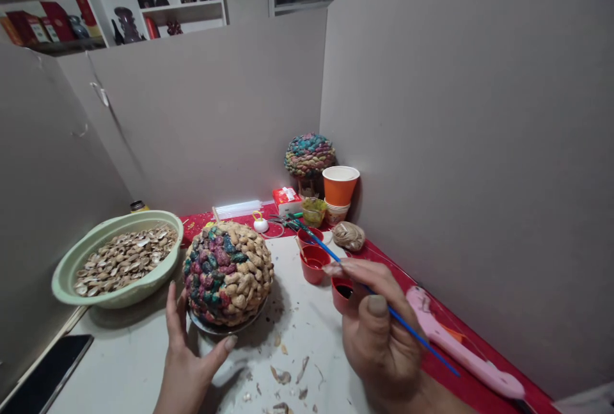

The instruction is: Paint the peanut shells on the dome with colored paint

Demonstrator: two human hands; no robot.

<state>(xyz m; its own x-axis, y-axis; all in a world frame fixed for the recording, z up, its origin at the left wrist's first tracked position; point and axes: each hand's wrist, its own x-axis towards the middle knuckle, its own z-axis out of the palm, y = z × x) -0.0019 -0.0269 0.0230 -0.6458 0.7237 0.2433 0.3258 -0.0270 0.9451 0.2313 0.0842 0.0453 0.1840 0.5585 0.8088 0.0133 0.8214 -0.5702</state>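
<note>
A ball covered in peanut shells [230, 273] rests on a shallow metal dish [230, 329]; its left side is painted purple, teal and red, the rest bare tan. My left hand [192, 353] is spread around the ball's near left side, thumb by the dish rim; whether it touches is unclear. Between thumb and fingers, my right hand [384, 331] grips a thin blue paintbrush [422, 340], its bristle end pointing up and left over the red cups. Dark liquid fills one red cup [341, 295] behind the hand, and another red cup [315, 267] has a stick in it.
At left stands a green basin [165, 267] of empty shells, with a phone [52, 369] in front. Along the back are a painted shell mushroom [309, 157], an orange paper cup [340, 189] and twine [348, 236]. A pink glue gun [465, 350] lies right; grey panels enclose the table.
</note>
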